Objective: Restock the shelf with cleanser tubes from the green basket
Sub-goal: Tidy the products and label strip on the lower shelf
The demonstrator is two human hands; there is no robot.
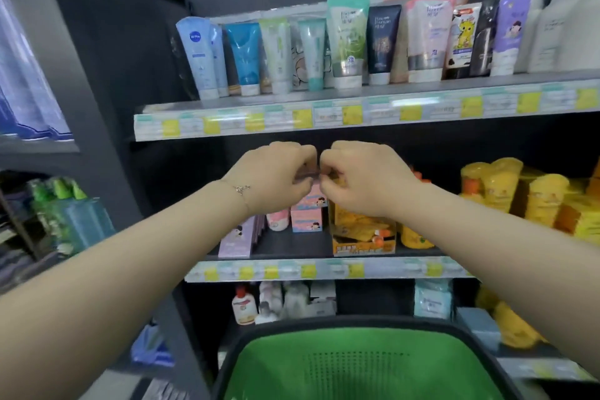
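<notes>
Several cleanser tubes (347, 42) stand cap-down in a row on the upper shelf (324, 115). The green basket (266, 364) with a black rim sits at the bottom of the view, and no tube shows in the part I can see. My left hand (276, 178) and my right hand (363, 178) meet in front of the middle shelf, knuckles up and fingers curled. Between their fingertips they pinch a small thin dark thing (306, 174); it is too blurred to tell what it is.
The middle shelf (292, 245) carries pink and purple boxes, an orange display carton (363, 237) and yellow packs (519, 195) at the right. White pump bottles (558, 19) stand on the upper shelf's right end. Lower shelves hold small bottles. A dark side rack (65, 214) stands at the left.
</notes>
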